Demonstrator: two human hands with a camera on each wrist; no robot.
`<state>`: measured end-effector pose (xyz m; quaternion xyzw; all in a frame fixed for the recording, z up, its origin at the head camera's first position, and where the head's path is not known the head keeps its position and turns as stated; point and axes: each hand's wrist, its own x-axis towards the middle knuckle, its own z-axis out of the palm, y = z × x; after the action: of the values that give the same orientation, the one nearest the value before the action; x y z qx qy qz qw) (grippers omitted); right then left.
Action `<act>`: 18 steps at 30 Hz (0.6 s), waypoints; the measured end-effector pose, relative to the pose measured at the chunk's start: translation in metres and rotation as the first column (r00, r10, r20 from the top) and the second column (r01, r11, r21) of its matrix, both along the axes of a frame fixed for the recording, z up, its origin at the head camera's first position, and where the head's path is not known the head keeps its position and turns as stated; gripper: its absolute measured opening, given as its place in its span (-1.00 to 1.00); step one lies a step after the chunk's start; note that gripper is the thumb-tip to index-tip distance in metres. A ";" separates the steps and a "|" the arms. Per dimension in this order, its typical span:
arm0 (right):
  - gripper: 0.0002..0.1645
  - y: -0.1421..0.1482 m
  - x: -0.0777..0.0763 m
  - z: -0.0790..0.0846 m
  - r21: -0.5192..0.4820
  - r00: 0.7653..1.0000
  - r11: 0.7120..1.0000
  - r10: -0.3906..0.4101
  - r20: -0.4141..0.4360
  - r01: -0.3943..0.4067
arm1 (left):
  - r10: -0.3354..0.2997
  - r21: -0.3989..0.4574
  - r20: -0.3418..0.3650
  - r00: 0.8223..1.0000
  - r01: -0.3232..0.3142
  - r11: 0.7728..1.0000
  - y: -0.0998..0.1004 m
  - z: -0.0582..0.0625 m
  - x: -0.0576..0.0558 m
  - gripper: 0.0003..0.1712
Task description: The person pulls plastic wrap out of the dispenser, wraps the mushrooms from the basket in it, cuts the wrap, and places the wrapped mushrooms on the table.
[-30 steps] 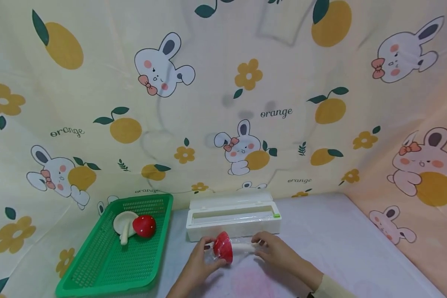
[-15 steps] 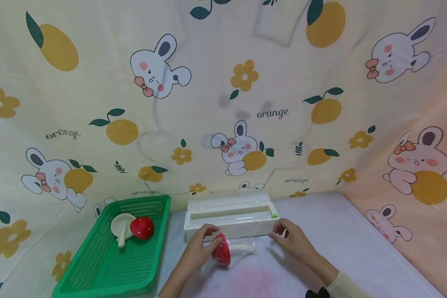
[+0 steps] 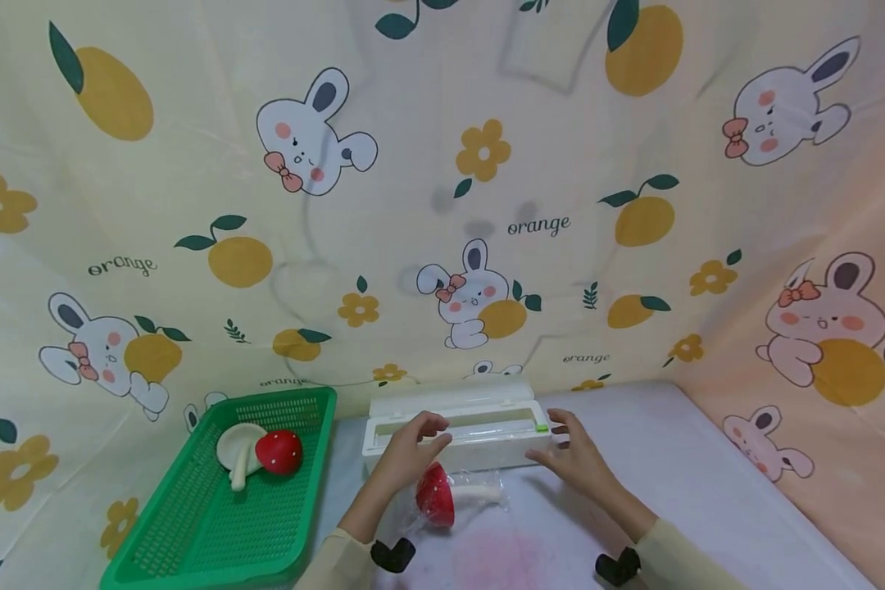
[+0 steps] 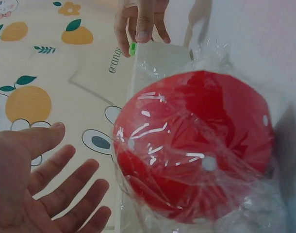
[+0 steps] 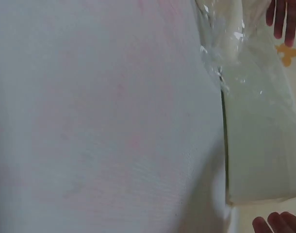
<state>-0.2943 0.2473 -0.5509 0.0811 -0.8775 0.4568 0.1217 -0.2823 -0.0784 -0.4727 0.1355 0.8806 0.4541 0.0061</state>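
A toy mushroom with a red, white-dotted cap (image 3: 435, 496) and white stem lies on its side, wrapped in clear plastic film. Behind it stands a white cling film dispenser (image 3: 457, 452), its lid raised and a green slider (image 3: 542, 427) at the right end. My left hand (image 3: 410, 451) hovers over the dispenser's front left, fingers apart and holding nothing; the left wrist view shows the palm and spread fingers beside the wrapped cap (image 4: 196, 145). At the dispenser's right end is my right hand (image 3: 581, 459), thumb and fingers spread around that corner, fingertips close to the slider.
A green plastic basket (image 3: 214, 524) stands on the left, holding a white mushroom piece (image 3: 240, 451) and a red dotted mushroom cap (image 3: 279, 452). Behind the table (image 3: 678, 492) hangs a patterned cloth (image 3: 413, 205), which also covers the right side.
Both hands have left the wrapped mushroom, which now lies on the table. The left hand has risen back over the dispenser; the right has moved right, to its end.
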 end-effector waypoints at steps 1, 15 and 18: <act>0.18 0.000 -0.003 -0.001 -0.008 1.000 1.000 0.008 0.022 -0.008 | -0.004 -0.004 -0.005 1.000 0.004 1.000 0.001 -0.001 -0.003 -0.70; 0.25 -0.011 -0.025 -0.007 -0.101 0.987 0.995 0.017 0.159 -0.001 | -0.079 0.028 -0.009 0.997 0.079 0.996 0.017 -0.003 -0.034 -0.72; 0.20 -0.012 -0.025 -0.009 -0.111 0.991 0.994 0.007 0.131 0.008 | -0.131 0.042 -0.022 0.991 0.132 0.990 0.025 -0.001 -0.038 -0.71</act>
<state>-0.3191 0.2356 -0.5596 0.0437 -0.8567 0.5095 0.0682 -0.3204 -0.0534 -0.4736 0.1978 0.8598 0.4702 0.0247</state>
